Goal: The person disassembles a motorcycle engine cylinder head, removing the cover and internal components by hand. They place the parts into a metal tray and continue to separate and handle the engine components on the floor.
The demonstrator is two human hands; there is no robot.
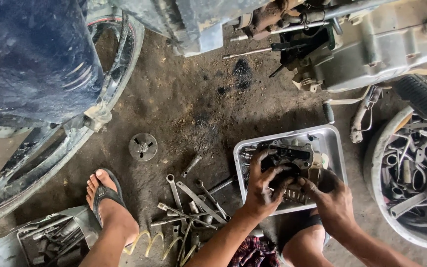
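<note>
On the floor, spanners (193,200) lie left of the metal tray (332,143). Both hands, left (265,185) and right (329,200), are clasped around the greasy engine part (292,158) sitting in the tray, directly ahead, equally near.

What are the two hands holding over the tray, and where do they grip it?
Both the left hand and right hand grip a greasy engine cylinder block by its near edge, over the metal tray.
</note>
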